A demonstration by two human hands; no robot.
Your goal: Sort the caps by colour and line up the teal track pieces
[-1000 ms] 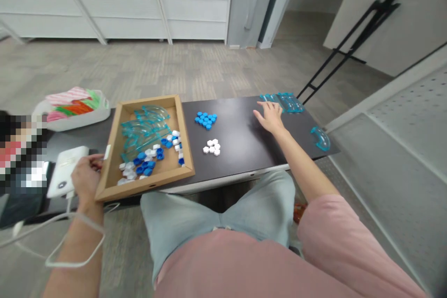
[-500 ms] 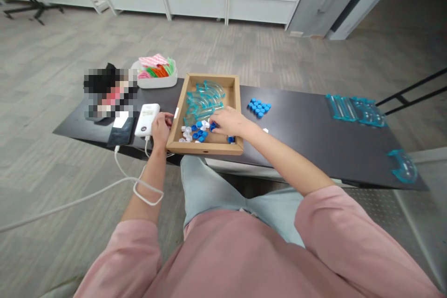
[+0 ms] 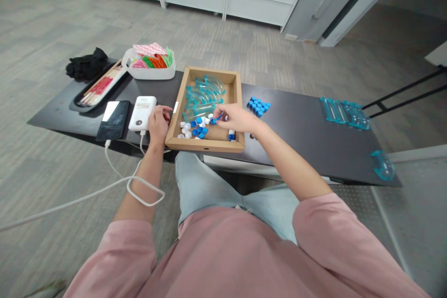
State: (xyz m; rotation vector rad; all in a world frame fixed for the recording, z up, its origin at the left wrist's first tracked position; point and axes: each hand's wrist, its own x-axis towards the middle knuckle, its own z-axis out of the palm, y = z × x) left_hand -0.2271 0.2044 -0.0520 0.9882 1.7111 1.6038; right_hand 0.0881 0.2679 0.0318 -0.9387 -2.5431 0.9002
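Note:
A shallow cardboard box [image 3: 223, 145] lies on the dark table before me. My right hand [image 3: 234, 118] reaches into it, thumb and fingertips pinched on a small blue hexagonal block [image 3: 214, 121]. Around those fingertips lie loose blue blocks [image 3: 199, 131] and white blocks [image 3: 186, 128]. Clear tubes with teal ends [image 3: 204, 95] fill the box's back part. My left hand [image 3: 159, 124] rests beside the box's left wall, its thumb and fingers apart and close to the rim; whether they touch it is unclear.
Blue blocks [image 3: 259, 106] stand grouped right of the box. Teal-edged clear parts [image 3: 345, 112] and a curved one [image 3: 383, 165] lie farther right. Leftward are a white power bank [image 3: 142, 112], a phone [image 3: 113, 120], a black tray [image 3: 82, 108], black cloth [image 3: 87, 65] and a white basket [image 3: 150, 73]. A white cable [image 3: 70, 205] crosses my left forearm.
My right hand has shifted slightly right and up within the box, and the blue block at its fingertips shows more clearly. My left hand stays by the box. The view has shifted a little.

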